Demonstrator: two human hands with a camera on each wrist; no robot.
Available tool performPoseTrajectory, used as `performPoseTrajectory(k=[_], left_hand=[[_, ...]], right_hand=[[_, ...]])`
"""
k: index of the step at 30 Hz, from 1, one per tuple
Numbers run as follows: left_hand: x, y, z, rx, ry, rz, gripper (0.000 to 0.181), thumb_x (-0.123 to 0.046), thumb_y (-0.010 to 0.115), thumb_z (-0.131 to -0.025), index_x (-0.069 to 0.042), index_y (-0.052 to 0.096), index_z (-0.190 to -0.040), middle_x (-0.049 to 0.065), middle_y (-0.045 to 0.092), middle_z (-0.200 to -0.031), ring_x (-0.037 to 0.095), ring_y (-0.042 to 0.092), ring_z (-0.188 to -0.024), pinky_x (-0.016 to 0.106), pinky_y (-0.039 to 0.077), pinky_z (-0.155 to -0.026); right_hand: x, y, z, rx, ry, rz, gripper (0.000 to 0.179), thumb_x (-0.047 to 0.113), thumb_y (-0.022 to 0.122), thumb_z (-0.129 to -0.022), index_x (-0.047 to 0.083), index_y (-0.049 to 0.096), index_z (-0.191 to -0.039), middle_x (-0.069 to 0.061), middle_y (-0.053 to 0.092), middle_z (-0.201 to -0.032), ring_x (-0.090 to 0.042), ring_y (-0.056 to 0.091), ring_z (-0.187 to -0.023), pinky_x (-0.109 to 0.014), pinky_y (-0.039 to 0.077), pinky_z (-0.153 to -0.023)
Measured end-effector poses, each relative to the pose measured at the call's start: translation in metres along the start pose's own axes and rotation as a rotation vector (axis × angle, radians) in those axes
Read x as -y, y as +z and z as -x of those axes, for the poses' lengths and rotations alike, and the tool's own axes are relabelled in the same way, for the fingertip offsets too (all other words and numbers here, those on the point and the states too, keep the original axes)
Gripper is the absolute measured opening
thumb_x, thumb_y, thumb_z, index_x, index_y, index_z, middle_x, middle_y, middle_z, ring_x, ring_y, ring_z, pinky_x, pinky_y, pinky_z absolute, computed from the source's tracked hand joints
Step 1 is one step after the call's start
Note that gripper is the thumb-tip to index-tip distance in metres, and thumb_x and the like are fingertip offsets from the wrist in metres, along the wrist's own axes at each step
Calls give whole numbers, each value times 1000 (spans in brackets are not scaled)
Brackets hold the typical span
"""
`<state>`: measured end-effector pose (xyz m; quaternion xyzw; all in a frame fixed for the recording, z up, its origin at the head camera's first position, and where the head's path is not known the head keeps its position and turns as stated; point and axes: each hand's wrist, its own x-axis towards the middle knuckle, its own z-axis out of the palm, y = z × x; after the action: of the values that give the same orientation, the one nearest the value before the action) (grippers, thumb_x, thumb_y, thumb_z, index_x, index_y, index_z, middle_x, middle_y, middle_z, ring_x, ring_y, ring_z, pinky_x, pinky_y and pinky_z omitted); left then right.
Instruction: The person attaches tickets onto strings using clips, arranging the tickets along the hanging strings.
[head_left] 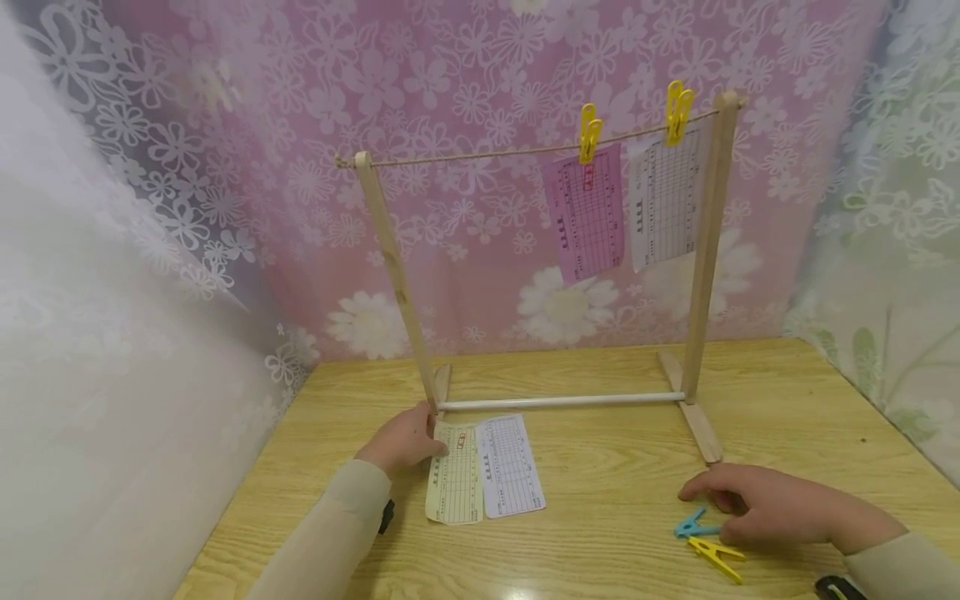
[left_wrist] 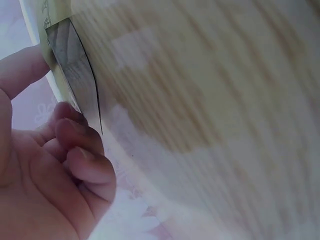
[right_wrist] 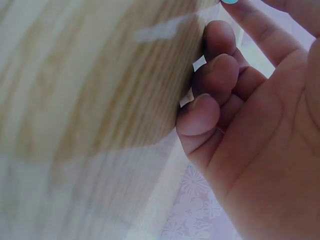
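Note:
My left hand [head_left: 401,437] is at the stand's left foot, its thumb over the left edge of a yellow paper slip [head_left: 453,492] on the table. In the left wrist view one digit of this hand [left_wrist: 50,165] meets that edge, and several fingers curl below; I cannot tell whether it is pinched. A white slip [head_left: 512,467] lies alongside. My right hand [head_left: 780,504] hovers low over a teal clothespin [head_left: 693,527], thumb right at one arm and index finger reaching past it. Several fingers of this hand [right_wrist: 260,130] are bent in the right wrist view. Touching the teal one is a yellow clothespin [head_left: 716,557].
A wooden stand [head_left: 708,267] with a string [head_left: 465,156] across its top stands behind the hands. A pink slip [head_left: 588,217] and another white slip [head_left: 667,200] hang there from yellow clothespins [head_left: 588,137]. Floral cloth [head_left: 465,75] backs the wooden table [head_left: 600,483].

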<state>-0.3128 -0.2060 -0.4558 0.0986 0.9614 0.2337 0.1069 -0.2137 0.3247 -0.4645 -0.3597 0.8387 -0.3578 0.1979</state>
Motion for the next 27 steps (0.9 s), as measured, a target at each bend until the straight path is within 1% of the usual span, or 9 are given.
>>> performPoseTrajectory(k=[3, 6, 12, 14, 17, 22, 24, 27], left_hand=[[0, -1, 3, -24, -46, -13, 38, -36, 83, -84, -13, 55, -97, 3, 57, -79, 19, 51, -67, 35, 42, -60], [-1, -2, 6, -35, -53, -14, 35, -36, 83, -84, -13, 57, -89, 2, 57, -77, 19, 50, -65, 35, 40, -59], [-3, -4, 7, -36, -36, -3, 27, -32, 80, -87, -14, 62, -77, 0, 57, -70, 17, 47, -60, 34, 39, -57], [-3, -4, 7, -43, -23, -10, 28, -31, 79, -87, -15, 61, -73, -2, 55, -66, 16, 45, -57, 33, 38, -55], [-3, -3, 7, -48, -11, -5, 33, -29, 78, -88, -15, 56, -66, -3, 46, -60, 14, 39, -53, 32, 34, -52], [-2, -2, 7, -70, 7, 22, 44, -26, 75, -92, -17, 43, -62, -4, 30, -57, 13, 28, -50, 31, 28, -50], [-2, -2, 9, -81, 13, 34, 45, -25, 73, -93, -17, 40, -63, -4, 28, -58, 14, 26, -50, 31, 27, -50], [-4, -5, 12, -97, 19, 35, 44, -24, 73, -94, -17, 41, -63, -3, 30, -58, 14, 28, -51, 30, 27, -50]], right_hand=[[1, 0, 0, -5, -5, 3, 42, 9, 71, -93, 16, 63, -134, 5, 53, -88, -3, 47, -74, -29, 37, -57], [1, 0, 0, -10, -7, 8, 42, 9, 71, -92, 16, 63, -134, 5, 53, -88, -3, 47, -74, -29, 37, -57], [-2, 0, -1, -17, 10, 29, 42, 14, 72, -94, 18, 63, -134, 6, 53, -90, -4, 48, -76, -28, 38, -58], [-3, 1, -1, -22, 14, 45, 41, 18, 72, -94, 19, 63, -134, 8, 54, -90, -4, 48, -76, -28, 38, -59], [-5, 2, -2, -33, 10, 79, 40, 22, 72, -95, 19, 64, -134, 12, 54, -89, -2, 48, -74, -27, 39, -58], [-5, 3, -4, -49, 14, 149, 35, 28, 70, -97, 21, 67, -131, 18, 54, -86, 0, 48, -71, -24, 40, -58], [-3, 3, -5, -54, 25, 163, 33, 30, 69, -98, 22, 68, -129, 18, 54, -85, 0, 48, -70, -24, 40, -59], [0, 2, -6, -58, 30, 162, 29, 29, 68, -99, 22, 67, -127, 18, 54, -83, 0, 48, -68, -24, 40, -58]])
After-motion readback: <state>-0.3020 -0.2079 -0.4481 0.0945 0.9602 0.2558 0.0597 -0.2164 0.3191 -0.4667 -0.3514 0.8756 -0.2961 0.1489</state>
